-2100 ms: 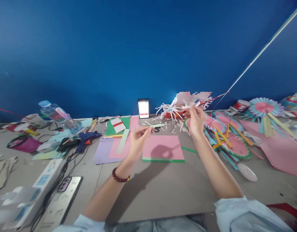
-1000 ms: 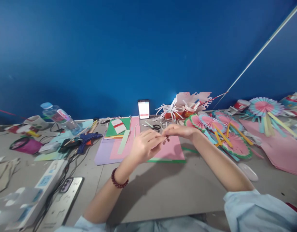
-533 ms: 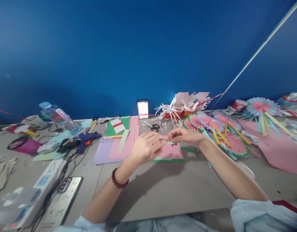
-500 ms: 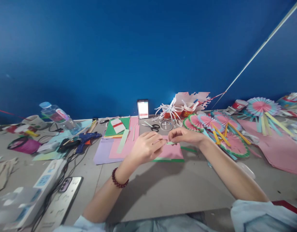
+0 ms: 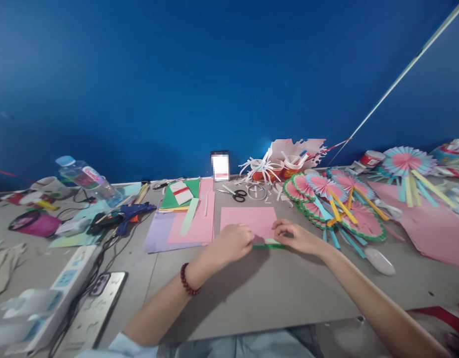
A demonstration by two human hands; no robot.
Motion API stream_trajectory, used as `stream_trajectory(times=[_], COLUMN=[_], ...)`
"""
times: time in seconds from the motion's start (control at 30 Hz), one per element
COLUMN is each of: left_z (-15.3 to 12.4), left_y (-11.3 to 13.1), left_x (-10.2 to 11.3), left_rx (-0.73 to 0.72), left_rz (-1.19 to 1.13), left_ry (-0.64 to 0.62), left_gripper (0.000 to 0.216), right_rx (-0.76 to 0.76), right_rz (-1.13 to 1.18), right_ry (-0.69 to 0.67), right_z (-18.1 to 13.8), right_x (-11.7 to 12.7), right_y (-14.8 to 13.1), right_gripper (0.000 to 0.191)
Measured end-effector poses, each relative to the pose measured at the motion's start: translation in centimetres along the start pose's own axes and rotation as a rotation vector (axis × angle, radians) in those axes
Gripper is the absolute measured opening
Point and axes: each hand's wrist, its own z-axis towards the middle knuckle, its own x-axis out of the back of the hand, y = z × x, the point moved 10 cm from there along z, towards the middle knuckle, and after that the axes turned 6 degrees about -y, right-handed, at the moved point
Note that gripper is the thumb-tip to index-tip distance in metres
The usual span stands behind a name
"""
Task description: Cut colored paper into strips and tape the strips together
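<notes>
A pink paper sheet (image 5: 247,217) lies in front of me, with a dark green band (image 5: 268,246) along its near edge. Over this edge runs a light green paper strip (image 5: 273,240). My left hand (image 5: 232,243) rests on the sheet's near left part, fingers curled together at the strip's left end; its fingertips are partly hidden. At the other end my right hand (image 5: 298,237) has thumb and fingers bent and closed on the strip near the sheet's right corner.
Black scissors (image 5: 238,196) lie behind the sheet. Folded paper fans (image 5: 328,191) are piled to the right, near a white oval piece (image 5: 379,261). Left are stacked coloured papers (image 5: 158,233), a blue glue gun (image 5: 134,213), a bottle (image 5: 82,174), a power strip (image 5: 70,278) and a phone (image 5: 98,308).
Both hands have come down towards me to the sheet's near edge and moved slightly apart. The light green strip, held above the sheet before, is now at that edge.
</notes>
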Motion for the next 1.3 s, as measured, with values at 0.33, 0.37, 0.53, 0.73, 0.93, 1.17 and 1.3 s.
stream_trajectory(times=[0.33,0.37,0.53,0.73,0.93,1.17,1.3], left_z=[-0.4,-0.4,-0.5,-0.5,-0.5,-0.6,-0.7], left_y=[1.0,1.1,1.1,1.1,0.9,0.7,0.9], left_x=[-5.0,-5.2,-5.5,-5.0,-4.9,-5.0,-4.9], left_rx=[0.039,0.032,0.032,0.037,0.059,0.054,0.051], left_rz=[-0.058,-0.057,-0.063,-0.096,-0.14,-0.177,-0.163], left_ry=[0.186,0.199,0.225,0.236,0.267,0.309,0.303], left_gripper=[0.013,0.013,0.012,0.013,0.015,0.017,0.02], right_rx=[-0.061,-0.071,-0.094,-0.1,-0.11,-0.11,-0.11], right_rz=[-0.151,-0.156,-0.17,-0.181,-0.198,-0.236,-0.247], right_ry=[0.007,-0.005,-0.027,-0.033,-0.072,-0.05,-0.04], right_z=[0.8,0.9,0.8,0.9,1.2,1.4,1.4], right_x=[-1.1,-1.2,-1.2,-1.2,-1.4,-1.4,-1.3], right_y=[2.5,2.5,2.1,1.8,2.1,2.2,2.1], right_gripper=[0.015,0.014,0.011,0.011,0.009,0.011,0.011])
